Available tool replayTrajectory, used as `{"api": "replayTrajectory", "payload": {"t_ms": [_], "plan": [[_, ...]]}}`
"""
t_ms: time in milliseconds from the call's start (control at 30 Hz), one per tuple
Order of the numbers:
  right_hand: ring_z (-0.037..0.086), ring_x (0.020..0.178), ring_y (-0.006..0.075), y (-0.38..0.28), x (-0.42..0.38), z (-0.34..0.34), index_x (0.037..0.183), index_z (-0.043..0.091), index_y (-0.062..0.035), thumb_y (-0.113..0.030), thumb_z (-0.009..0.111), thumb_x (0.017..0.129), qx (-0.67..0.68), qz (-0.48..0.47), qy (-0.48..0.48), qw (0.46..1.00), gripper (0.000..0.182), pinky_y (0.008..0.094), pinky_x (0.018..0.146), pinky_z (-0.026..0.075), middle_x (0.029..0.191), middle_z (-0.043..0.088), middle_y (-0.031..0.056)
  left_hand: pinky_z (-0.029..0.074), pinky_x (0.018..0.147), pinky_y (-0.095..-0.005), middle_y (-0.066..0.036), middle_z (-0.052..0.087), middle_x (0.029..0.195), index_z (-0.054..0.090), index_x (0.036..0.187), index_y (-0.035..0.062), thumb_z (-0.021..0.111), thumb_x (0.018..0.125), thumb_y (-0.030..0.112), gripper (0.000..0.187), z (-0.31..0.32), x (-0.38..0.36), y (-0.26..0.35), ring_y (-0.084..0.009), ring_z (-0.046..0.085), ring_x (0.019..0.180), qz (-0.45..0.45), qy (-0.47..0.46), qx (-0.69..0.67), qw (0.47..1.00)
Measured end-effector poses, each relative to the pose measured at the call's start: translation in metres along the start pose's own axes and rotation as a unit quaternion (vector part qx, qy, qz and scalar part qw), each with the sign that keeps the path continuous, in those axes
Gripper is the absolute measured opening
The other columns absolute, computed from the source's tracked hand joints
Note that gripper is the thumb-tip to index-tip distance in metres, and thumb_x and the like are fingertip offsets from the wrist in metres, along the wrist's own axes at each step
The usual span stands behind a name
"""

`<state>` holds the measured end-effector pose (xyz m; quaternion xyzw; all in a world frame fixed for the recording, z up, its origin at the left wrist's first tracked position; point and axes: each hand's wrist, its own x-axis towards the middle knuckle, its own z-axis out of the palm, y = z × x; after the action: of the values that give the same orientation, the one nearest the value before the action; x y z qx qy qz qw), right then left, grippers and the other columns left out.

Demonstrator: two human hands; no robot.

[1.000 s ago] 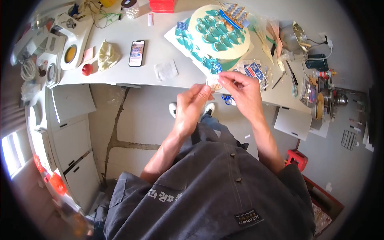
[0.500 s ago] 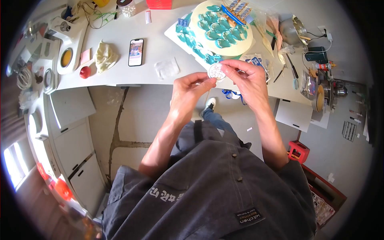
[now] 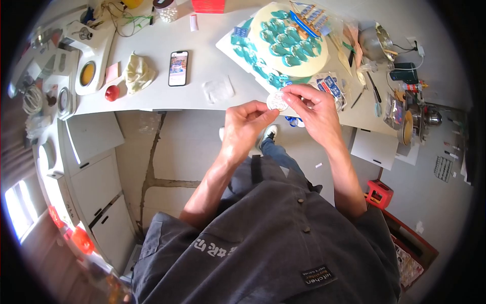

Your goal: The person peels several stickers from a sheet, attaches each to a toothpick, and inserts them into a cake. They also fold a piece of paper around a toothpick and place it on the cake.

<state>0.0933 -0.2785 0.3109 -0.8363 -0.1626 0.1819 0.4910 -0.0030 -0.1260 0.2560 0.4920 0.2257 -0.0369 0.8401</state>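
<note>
Between both hands, in front of the table edge, is a small round white disc (image 3: 276,101) with faint reddish print. My left hand (image 3: 246,121) pinches its lower left edge between thumb and fingers. From the right, my right hand (image 3: 318,114) grips the upper edge the same way. Just beyond my fingers stands a white cake (image 3: 320,60) covered with teal cream petals. A toy sailing ship (image 3: 306,25) with a blue hull sits on its top. Beside my right hand lie blue printed cards (image 3: 330,86) in clear packaging.
A phone (image 3: 177,68) showing a cake picture lies left of a clear plastic wrapper (image 3: 218,89). Farther left are a cream cloth (image 3: 138,73), a red ball-like item (image 3: 112,92) and a stand mixer (image 3: 93,50). A metal bowl (image 3: 375,43) and a knife (image 3: 374,87) are on the right.
The view has shifted slightly, so the table things appear a little farther right. The disc has tilted a bit and its print looks paler. Both hands keep their hold on it.
</note>
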Motion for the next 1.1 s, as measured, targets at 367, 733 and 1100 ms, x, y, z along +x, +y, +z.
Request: {"api": "replayTrajectory", "payload": {"t_ms": [367, 733, 1100], "plan": [[0.064, 0.080, 0.0098, 0.000, 0.000, 0.014, 0.109, 0.076, 0.0001, -0.004, 0.076, 0.091, 0.030, 0.009, -0.023, 0.999, 0.018, 0.0257, 0.075, 0.052, 0.093, 0.073, 0.0048, 0.046, 0.068, -0.0236, -0.004, 0.072, 0.082, 0.077, 0.094, -0.0031, 0.077, 0.090, 0.005, 0.009, -0.008, -0.003, -0.007, -0.0060, 0.059, 0.075, -0.015, 0.013, -0.005, 1.000], [0.065, 0.082, 0.0135, 0.009, -0.006, 0.030, 0.112, 0.076, -0.0013, 0.000, 0.074, 0.090, -0.035, -0.054, -0.013, 0.998, 0.022, 0.0273, 0.075, 0.053, 0.094, 0.072, 0.0105, 0.046, 0.067, -0.0233, -0.004, 0.073, 0.082, 0.078, 0.093, -0.0027, 0.078, 0.088, 0.006, 0.010, -0.016, -0.009, -0.017, -0.0067, 0.060, 0.075, -0.037, 0.038, 0.006, 0.999], [0.067, 0.081, 0.0106, 0.008, -0.004, 0.021, 0.111, 0.076, -0.0005, -0.007, 0.078, 0.089, 0.054, 0.035, -0.034, 0.997, 0.023, 0.0255, 0.074, 0.054, 0.096, 0.077, 0.0079, 0.047, 0.076, -0.0236, -0.005, 0.074, 0.092, 0.075, 0.104, -0.0039, 0.076, 0.092, 0.007, 0.016, -0.015, -0.006, -0.017, -0.0070, 0.062, 0.084, -0.014, 0.023, 0.030, 0.999]]}}
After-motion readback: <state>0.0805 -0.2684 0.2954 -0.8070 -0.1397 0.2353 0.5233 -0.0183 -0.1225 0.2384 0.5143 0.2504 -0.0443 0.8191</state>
